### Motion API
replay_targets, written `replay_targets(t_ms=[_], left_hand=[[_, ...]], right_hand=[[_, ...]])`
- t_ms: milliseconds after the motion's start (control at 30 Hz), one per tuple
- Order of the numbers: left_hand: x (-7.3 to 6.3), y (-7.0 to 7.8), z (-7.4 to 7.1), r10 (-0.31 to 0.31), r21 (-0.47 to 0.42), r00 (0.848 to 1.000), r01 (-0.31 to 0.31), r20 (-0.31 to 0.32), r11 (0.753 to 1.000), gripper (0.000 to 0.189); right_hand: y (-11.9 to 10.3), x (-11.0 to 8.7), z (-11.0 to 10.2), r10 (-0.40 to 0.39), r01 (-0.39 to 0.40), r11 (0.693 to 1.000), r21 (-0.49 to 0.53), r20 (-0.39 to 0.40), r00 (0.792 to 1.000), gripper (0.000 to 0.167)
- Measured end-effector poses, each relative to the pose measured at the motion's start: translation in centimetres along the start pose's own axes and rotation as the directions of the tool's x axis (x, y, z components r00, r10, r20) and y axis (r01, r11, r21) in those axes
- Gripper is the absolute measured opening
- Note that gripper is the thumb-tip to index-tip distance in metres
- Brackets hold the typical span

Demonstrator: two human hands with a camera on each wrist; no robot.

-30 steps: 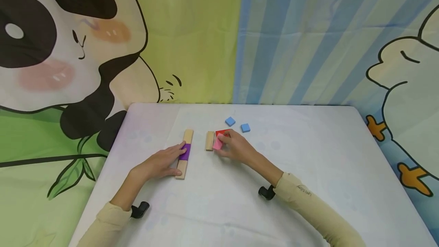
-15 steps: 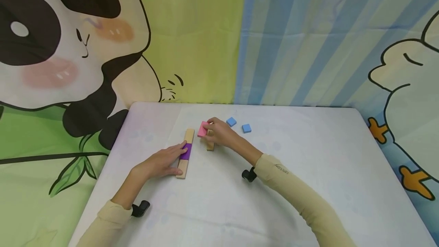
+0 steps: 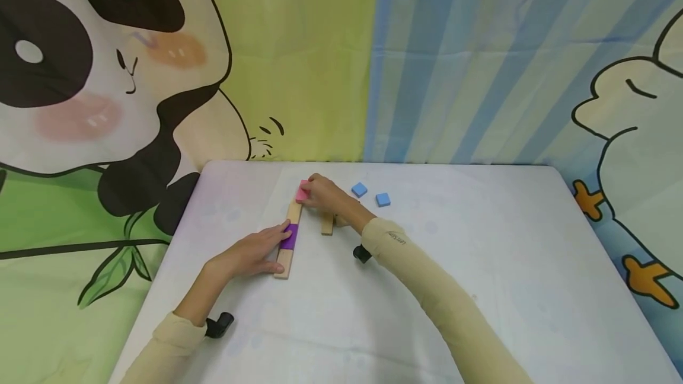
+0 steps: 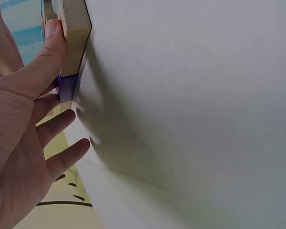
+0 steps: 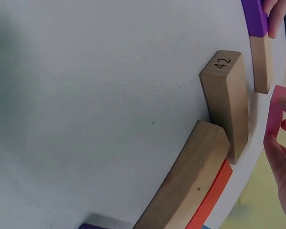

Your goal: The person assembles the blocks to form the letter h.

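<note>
My right hand (image 3: 328, 195) pinches a pink block (image 5: 274, 114) at the far end of a row of blocks; whether the two touch is hard to tell. That row runs from a near plain wooden block (image 3: 284, 264) through a purple block (image 3: 289, 237) to a farther wooden block (image 3: 294, 213). My left hand (image 3: 246, 255) rests along the row, its thumb against the near wooden block and a finger on the purple one. In the left wrist view the other fingers are loosely spread.
Right of the row lie a wooden block (image 5: 227, 95) marked 42, another wooden block (image 5: 183, 183) and an orange-red block (image 5: 213, 193). Two blue blocks (image 3: 359, 189) sit farther back. A dark purple corner (image 5: 93, 226) shows below. The white tabletop (image 3: 480, 242) ends at a printed curtain.
My right hand has carried the pink block leftward and away, from beside the loose wooden blocks to the row's far end. The left hand has stayed put.
</note>
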State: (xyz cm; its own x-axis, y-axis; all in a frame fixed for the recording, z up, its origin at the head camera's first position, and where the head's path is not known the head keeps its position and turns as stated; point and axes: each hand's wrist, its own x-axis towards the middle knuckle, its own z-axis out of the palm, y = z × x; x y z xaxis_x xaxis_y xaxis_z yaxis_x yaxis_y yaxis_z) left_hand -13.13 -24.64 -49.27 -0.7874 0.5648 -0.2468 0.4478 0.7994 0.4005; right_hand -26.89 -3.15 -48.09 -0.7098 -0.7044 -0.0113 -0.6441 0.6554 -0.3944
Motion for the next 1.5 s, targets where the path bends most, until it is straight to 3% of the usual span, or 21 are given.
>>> replay_targets(t_ms=[233,567,867,1267,1500], left_hand=[[-0.2,-0.1,0.3,-0.018,-0.019,1.000,0.018,-0.004,1.000,0.094],[-0.2,0.0,0.4,0.007,-0.012,1.000,-0.007,-0.016,1.000,0.092],[-0.1,0.1,0.1,0.011,-0.017,1.000,-0.011,-0.007,1.000,0.092],[-0.1,0.2,-0.2,0.007,-0.027,1.000,-0.007,-0.003,1.000,0.091],[-0.1,0.1,-0.1,0.012,-0.030,1.000,-0.012,-0.007,0.999,0.091]], right_hand=[[-0.5,1.2,0.5,0.022,-0.022,1.000,-0.020,0.032,0.999,0.035],[-1.0,1.6,0.7,0.034,-0.025,0.996,-0.084,0.101,0.994,0.030],[-0.8,1.8,0.7,0.040,-0.034,0.999,-0.042,0.133,0.990,0.029],[-0.1,2.3,1.2,0.017,-0.006,0.996,-0.083,0.128,0.992,0.028],[0.2,2.4,1.1,-0.011,0.017,0.999,-0.045,0.129,0.992,0.028]])
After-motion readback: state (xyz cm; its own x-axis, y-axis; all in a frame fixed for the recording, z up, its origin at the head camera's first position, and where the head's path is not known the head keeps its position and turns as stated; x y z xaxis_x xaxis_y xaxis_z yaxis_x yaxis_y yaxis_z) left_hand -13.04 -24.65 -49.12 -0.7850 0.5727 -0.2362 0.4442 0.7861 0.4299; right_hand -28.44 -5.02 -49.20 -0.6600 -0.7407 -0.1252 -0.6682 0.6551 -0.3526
